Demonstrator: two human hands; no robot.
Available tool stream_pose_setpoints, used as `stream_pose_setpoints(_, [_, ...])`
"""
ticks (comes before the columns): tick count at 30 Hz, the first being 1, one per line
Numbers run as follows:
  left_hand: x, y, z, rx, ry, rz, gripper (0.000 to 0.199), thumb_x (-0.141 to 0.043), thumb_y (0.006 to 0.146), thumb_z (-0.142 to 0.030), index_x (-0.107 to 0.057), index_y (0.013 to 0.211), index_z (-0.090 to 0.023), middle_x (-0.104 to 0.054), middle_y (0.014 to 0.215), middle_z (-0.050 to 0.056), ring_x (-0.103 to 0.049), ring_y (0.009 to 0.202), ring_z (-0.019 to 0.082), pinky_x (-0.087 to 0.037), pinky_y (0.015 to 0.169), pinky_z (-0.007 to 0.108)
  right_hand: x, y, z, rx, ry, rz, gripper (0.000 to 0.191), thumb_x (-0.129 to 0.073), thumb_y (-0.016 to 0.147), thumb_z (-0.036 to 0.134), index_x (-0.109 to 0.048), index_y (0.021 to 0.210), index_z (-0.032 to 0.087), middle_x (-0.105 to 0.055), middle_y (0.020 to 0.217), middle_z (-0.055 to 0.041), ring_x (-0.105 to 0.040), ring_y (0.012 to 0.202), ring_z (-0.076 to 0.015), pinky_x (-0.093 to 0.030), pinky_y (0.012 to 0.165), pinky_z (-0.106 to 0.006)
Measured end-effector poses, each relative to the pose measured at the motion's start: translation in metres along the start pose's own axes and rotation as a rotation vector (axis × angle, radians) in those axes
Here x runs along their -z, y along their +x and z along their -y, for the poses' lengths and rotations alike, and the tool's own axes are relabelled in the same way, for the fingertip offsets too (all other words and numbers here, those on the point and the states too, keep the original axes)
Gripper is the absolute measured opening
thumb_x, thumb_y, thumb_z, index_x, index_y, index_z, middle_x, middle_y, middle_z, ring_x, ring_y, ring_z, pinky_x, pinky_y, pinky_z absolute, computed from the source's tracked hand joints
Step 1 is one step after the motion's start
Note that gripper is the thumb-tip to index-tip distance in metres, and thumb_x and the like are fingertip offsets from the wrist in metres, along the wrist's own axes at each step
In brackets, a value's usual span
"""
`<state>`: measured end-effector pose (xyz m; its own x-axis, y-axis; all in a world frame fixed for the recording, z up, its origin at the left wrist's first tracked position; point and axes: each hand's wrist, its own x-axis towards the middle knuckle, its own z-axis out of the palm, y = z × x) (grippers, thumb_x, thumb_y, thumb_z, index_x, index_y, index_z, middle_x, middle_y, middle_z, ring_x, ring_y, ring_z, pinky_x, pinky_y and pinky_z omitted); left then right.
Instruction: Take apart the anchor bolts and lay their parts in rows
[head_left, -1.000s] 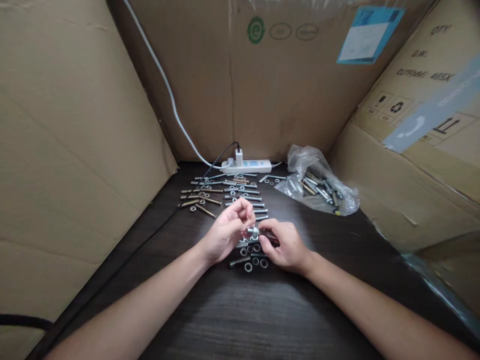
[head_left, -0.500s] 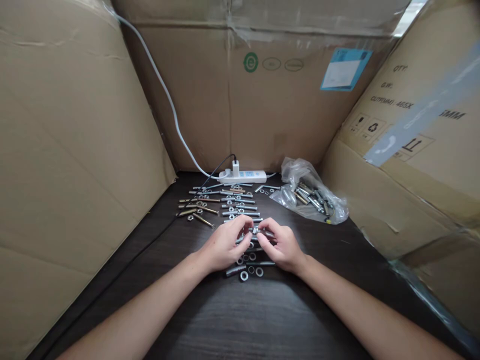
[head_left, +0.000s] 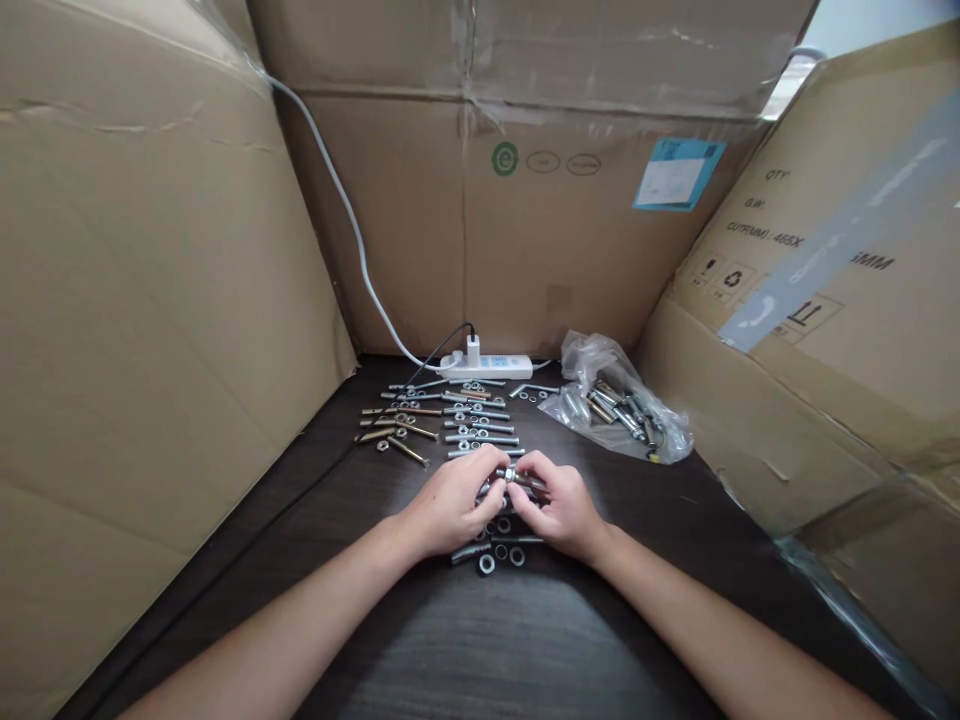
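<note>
Between my two hands is a silvery bolt with a nut [head_left: 511, 475] on it. My left hand [head_left: 466, 500] pinches around its left end, the fingers closed near the nut. From the right, my right hand [head_left: 559, 503] grips the bolt's shank with thumb and fingers. Below the hands lie a metal sleeve [head_left: 470, 551] and loose washers [head_left: 486, 564]. Beyond them, silver bolts [head_left: 481, 440] lie in rows with nuts and washers beside them. Brass-coloured bolts [head_left: 409, 452] rest to the left. My hands hide part of the nearer rows.
A clear plastic bag [head_left: 600, 400] of metal parts lies at the back right. Behind the rows is a white power strip [head_left: 487, 367] with a white cable [head_left: 349, 215] and a black cable [head_left: 292, 485]. Cardboard walls [head_left: 555, 250] enclose the dark table [head_left: 465, 650].
The camera view has tilted slightly, so the scene sits lower. Both hands remain together at the bolt, and the nut between the fingertips shows more clearly.
</note>
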<state>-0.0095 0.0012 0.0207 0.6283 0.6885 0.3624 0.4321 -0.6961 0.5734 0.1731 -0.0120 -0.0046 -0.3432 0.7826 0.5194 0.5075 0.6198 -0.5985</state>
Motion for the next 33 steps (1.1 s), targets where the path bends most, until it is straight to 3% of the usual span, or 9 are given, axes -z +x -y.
stream_pose_setpoints(11, [-0.0013,0.0006,0.0055,0.000,0.086,0.013,0.030,-0.029,0.095,-0.028,-0.046,0.073,-0.018,-0.050,0.071,0.001,-0.045,0.068,0.014,-0.037,0.065,0.027,-0.0013,0.0017,0.0018,0.060,-0.074,-0.008,0.009,-0.053,0.082,0.027,-0.053,0.083,0.018,-0.057,0.061,0.0025,-0.051,0.049,-0.0085,-0.037,0.051,-0.019])
stream_pose_setpoints(17, [0.0027,-0.0013,-0.0012,0.023,-0.030,-0.111,0.019,-0.032,0.094,-0.026,-0.048,0.096,-0.018,-0.053,0.087,0.004,-0.048,0.079,0.016,-0.039,0.073,0.028,-0.0032,0.0005,0.0000,0.017,-0.038,-0.015,0.008,-0.052,0.084,0.027,-0.052,0.085,0.019,-0.056,0.061,0.0028,-0.050,0.049,-0.0088,-0.037,0.048,-0.019])
stream_pose_setpoints(21, [0.0046,-0.0019,-0.0035,-0.022,-0.038,-0.115,0.016,-0.034,0.091,-0.020,-0.050,0.091,-0.018,-0.050,0.084,0.004,-0.046,0.078,0.016,-0.039,0.073,0.028,-0.0036,-0.0006,-0.0014,-0.012,-0.014,-0.011,0.008,-0.050,0.086,0.027,-0.051,0.087,0.019,-0.057,0.063,0.0017,-0.051,0.051,-0.0099,-0.038,0.049,-0.020])
stream_pose_setpoints(28, [0.0027,-0.0010,-0.0007,0.019,-0.020,-0.103,0.015,-0.036,0.090,-0.019,-0.051,0.095,-0.018,-0.052,0.088,0.004,-0.049,0.080,0.016,-0.040,0.073,0.028,-0.0042,-0.0015,-0.0025,-0.011,-0.033,-0.006,0.010,-0.050,0.087,0.029,-0.051,0.090,0.019,-0.059,0.068,-0.0001,-0.055,0.055,-0.0112,-0.042,0.053,-0.021])
stream_pose_setpoints(33, [-0.0009,-0.0005,0.0062,0.044,0.066,-0.069,0.023,-0.034,0.093,-0.024,-0.049,0.075,-0.017,-0.052,0.077,0.002,-0.047,0.075,0.016,-0.039,0.071,0.028,-0.0039,-0.0008,-0.0034,-0.022,-0.035,-0.038,0.011,-0.050,0.087,0.030,-0.051,0.089,0.019,-0.057,0.066,0.0005,-0.053,0.053,-0.0106,-0.042,0.051,-0.020])
